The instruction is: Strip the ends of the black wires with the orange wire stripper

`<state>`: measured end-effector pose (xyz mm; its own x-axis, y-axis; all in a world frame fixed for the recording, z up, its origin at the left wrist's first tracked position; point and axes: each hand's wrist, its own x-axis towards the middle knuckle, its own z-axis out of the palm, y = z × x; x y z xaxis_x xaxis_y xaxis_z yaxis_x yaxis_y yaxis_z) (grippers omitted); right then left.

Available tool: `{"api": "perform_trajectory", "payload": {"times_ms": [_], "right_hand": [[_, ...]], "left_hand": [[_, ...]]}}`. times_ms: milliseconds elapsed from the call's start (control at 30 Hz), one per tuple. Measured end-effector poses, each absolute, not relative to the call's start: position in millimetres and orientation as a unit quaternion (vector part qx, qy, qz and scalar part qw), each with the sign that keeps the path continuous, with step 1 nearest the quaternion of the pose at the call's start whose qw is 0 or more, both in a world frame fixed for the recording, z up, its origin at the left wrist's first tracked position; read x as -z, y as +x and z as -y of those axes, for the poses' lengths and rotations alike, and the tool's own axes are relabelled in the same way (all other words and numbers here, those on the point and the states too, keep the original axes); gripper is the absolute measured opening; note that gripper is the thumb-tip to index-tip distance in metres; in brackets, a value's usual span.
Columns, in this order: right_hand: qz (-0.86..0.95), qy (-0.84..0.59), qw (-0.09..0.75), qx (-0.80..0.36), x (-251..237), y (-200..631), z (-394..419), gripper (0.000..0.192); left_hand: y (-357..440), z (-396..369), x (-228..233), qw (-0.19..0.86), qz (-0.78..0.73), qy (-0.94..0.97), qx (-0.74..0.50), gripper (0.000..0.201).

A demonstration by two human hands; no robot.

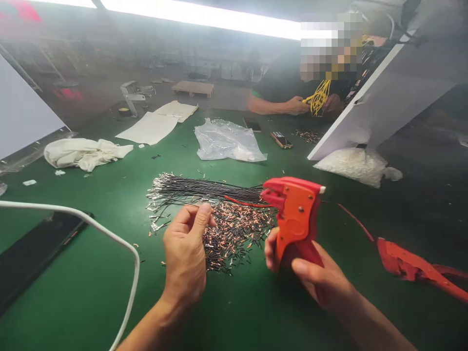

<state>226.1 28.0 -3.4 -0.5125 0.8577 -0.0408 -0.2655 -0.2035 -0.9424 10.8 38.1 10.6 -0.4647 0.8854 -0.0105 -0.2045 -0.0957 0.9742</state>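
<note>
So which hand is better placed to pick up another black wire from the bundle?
Probably the left hand: it hovers free beside the black wires, while the right hand grips the red stripper tool.

Open green table (109,273) lies left of the left hand (185,256), crossed only by a white cable (120,241) and edged by a black strip (36,248); more bare surface sits between the wire bundle (204,189) and the plastic bag (226,141). Between the hands the way is blocked by a heap of cut wire bits (234,234), just behind the stripper (296,214) held in the right hand (318,278). To the right, a second red tool (413,268) and a slanted white board (383,97) narrow the passage.
</note>
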Motion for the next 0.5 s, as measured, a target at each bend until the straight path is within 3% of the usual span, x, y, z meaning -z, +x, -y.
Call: {"api": "perform_trajectory", "payload": {"times_ms": [133,333,500], "right_hand": [[0.489,-0.336,0.467,-0.655,4,223,-29,0.026],[0.471,-0.332,0.449,-0.683,6,212,-27,0.024],[0.547,-0.391,0.434,-0.600,3,202,-25,0.019]], "left_hand": [[26,-27,-5,0.397,-0.570,0.434,-0.574,0.030],[41,-15,0,0.349,-0.585,0.507,-0.528,0.024],[46,-11,-2,0.380,-0.549,0.521,-0.532,0.021]]}}
